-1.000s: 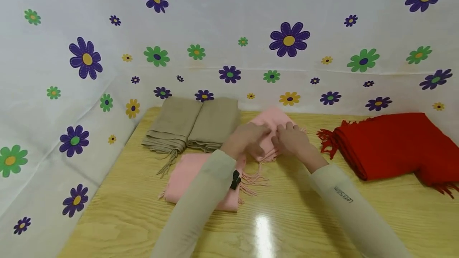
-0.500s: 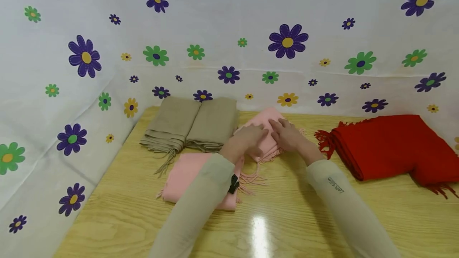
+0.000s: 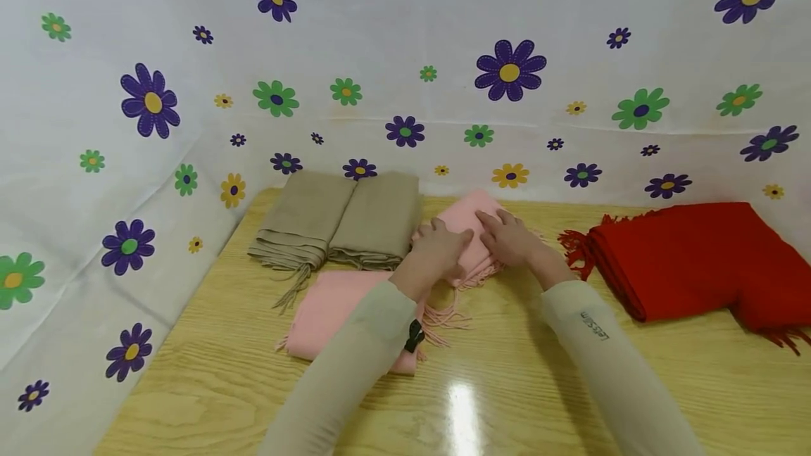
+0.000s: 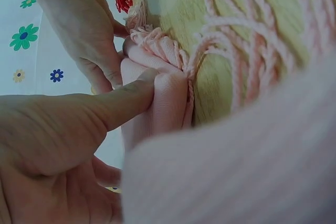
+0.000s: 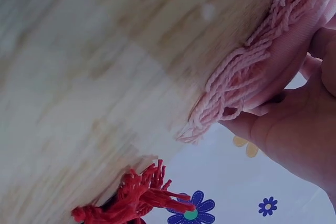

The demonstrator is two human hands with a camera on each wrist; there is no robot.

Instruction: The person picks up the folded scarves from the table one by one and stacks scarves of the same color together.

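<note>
A folded pink scarf [image 3: 465, 220] lies at an angle near the back middle of the table, its twisted fringe toward the person. On its left side rests my left hand [image 3: 437, 252], fingers spread; in the left wrist view its thumb [image 4: 134, 95] presses against the layered fold. My right hand [image 3: 512, 239] lies over the right side with fingers extended. The right wrist view has that hand's thumb [image 5: 241, 125] at the fringe [image 5: 236, 77]. Below my left forearm is a second folded pink scarf [image 3: 336, 308], partly hidden by the sleeve.
Two folded beige stacks [image 3: 375, 220] sit side by side at the back left, close to the left hand. A red fringed scarf [image 3: 684, 262] lies folded at the right. A white flower-print cloth [image 3: 405, 34] hangs behind the wooden table [image 3: 507, 371].
My right hand has moved slightly up and left on the pink scarf, its fingers spreading. The left hand's fingers have fanned out and shifted a little left.
</note>
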